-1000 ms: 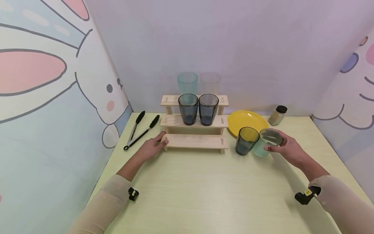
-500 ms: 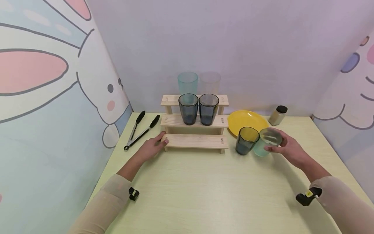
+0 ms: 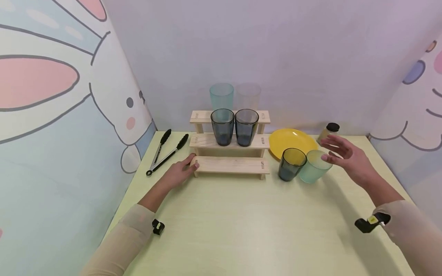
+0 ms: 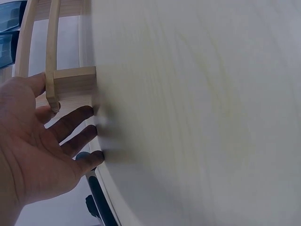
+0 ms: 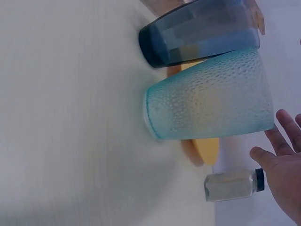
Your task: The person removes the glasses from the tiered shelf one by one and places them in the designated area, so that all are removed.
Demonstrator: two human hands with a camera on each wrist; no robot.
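Note:
My left hand [image 3: 177, 174] holds the left end of the lowest step of a three-tier wooden shelf [image 3: 229, 165]. In the left wrist view, thumb and forefinger pinch the board's end while the other fingers extend below it. A textured pale green-blue tumbler [image 3: 314, 168] stands upright on the table, beside a dark grey tumbler [image 3: 290, 166]. Just off the green-blue one's rim, on its right, is my right hand [image 3: 353, 161], its fingers loosely spread around nothing. The right wrist view shows this hand [image 5: 284, 165] by the rim; whether a fingertip still touches is unclear.
Two dark tumblers [image 3: 222, 128] occupy the middle tier. Behind them, a blue tumbler [image 3: 221, 94] and a clear tumbler [image 3: 249, 94] stand on top. Black-tipped tongs [image 3: 167, 159] lie left. A yellow plate [image 3: 290, 140] and a black-capped jar [image 3: 324, 134] sit back right.
My right hand has let go of the green-blue tumbler and moved up and to the right. The tumbler stays where it was. My left hand keeps its hold on the shelf.

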